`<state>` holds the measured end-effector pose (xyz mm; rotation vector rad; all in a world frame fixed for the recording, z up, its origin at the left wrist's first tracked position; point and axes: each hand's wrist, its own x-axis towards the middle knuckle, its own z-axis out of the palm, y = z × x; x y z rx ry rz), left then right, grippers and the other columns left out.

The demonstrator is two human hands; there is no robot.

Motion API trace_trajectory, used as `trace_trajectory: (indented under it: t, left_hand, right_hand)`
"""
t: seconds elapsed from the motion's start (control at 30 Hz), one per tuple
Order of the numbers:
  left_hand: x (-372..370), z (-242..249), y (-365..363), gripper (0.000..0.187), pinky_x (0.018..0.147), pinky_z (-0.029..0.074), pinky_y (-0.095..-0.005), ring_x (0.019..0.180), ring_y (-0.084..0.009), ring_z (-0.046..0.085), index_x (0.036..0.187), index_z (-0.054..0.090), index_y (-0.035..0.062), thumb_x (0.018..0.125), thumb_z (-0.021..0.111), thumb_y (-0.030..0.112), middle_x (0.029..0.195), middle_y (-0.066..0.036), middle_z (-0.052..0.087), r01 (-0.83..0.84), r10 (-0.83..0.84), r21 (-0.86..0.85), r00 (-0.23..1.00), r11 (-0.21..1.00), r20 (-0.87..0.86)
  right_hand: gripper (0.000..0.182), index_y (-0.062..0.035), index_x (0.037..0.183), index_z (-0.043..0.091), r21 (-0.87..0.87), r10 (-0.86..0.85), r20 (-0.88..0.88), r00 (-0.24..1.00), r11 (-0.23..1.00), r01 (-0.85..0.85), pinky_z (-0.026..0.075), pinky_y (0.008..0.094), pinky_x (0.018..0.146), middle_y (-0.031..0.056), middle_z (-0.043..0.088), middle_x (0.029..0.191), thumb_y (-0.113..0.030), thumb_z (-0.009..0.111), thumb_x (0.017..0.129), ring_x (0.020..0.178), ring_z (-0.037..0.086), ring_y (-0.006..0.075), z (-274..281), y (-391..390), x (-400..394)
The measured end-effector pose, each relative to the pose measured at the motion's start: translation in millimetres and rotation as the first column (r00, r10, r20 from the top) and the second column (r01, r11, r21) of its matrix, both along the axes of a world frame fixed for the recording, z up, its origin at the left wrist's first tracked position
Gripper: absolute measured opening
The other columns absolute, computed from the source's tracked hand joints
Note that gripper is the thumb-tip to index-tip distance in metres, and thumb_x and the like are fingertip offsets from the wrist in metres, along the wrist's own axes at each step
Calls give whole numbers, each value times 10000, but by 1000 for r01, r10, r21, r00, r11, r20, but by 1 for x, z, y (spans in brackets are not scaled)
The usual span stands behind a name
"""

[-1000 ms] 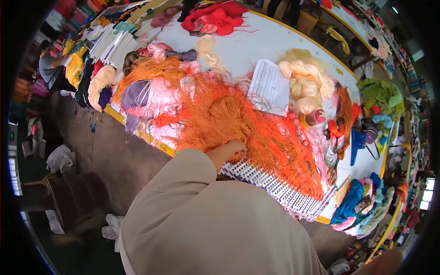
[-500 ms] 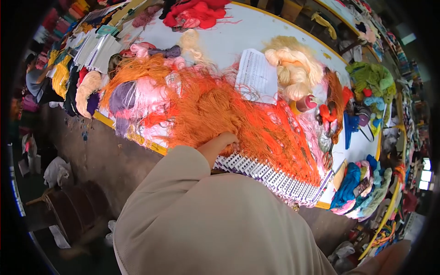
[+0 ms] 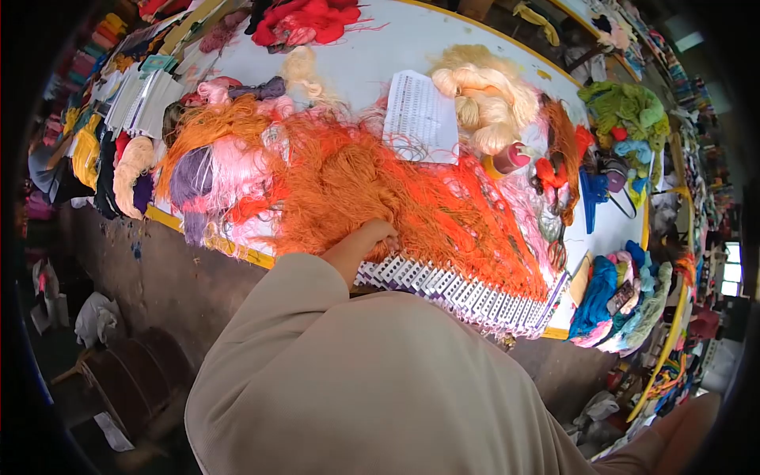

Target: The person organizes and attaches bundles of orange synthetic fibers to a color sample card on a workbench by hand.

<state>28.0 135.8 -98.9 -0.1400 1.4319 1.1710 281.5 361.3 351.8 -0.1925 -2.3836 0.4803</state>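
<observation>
My left hand (image 3: pixel 378 239) reaches into a big loose heap of orange yarn (image 3: pixel 332 194), its fingers curled on strands at the heap's lower edge. Just right of it runs a row of white punched cards (image 3: pixel 467 297) along the table's near edge, with red-orange threads (image 3: pixel 491 229) spread out above them. At the lower right edge of the view, bare skin of my right arm or hand (image 3: pixel 687 435) shows, dark and blurred; its fingers cannot be made out.
On the table lie a printed sheet (image 3: pixel 422 115), cream skeins (image 3: pixel 495 103), a thread cone (image 3: pixel 511 158), red yarn (image 3: pixel 305 22) and stacked cards (image 3: pixel 146 103). Coloured skeins (image 3: pixel 613 297) sit at the right corner. A person (image 3: pixel 49 170) is at far left; a brown drum-like object (image 3: pixel 138 380) stands below.
The whole view has shifted, so the table and yarn appear slightly further left and higher. My left hand stays at the same spot in the orange yarn.
</observation>
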Motion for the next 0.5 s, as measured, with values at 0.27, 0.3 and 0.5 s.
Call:
trace_trajectory:
  t: [0.27,0.3,0.5]
  left_hand:
    - [0,-5,-2,216,622,526,-351,645,-255,675,832,638,-100,869,566,100,785,-201,693,-3,3,35,1000,999,3]
    - [4,-4,-2,225,627,529,-346,649,-257,677,850,642,-103,874,568,109,781,-198,696,-60,60,44,998,997,10]
    - [0,-10,-1,251,748,491,-352,641,-230,631,862,663,-67,875,565,163,811,-167,707,56,-56,-9,998,998,-5]
  right_hand:
    - [580,-58,1354,389,-12,-7,-16,1000,1000,7,447,344,939,101,511,1280,-127,667,849,1170,503,215,16,-5,16]
    - [579,-59,1352,390,-11,-5,-13,1000,1000,5,447,344,939,100,512,1280,-126,667,849,1170,503,215,19,-5,18]
    - [569,-62,1345,398,-4,15,-14,1000,1000,-15,447,342,938,95,515,1275,-123,667,848,1167,503,211,35,-6,23]
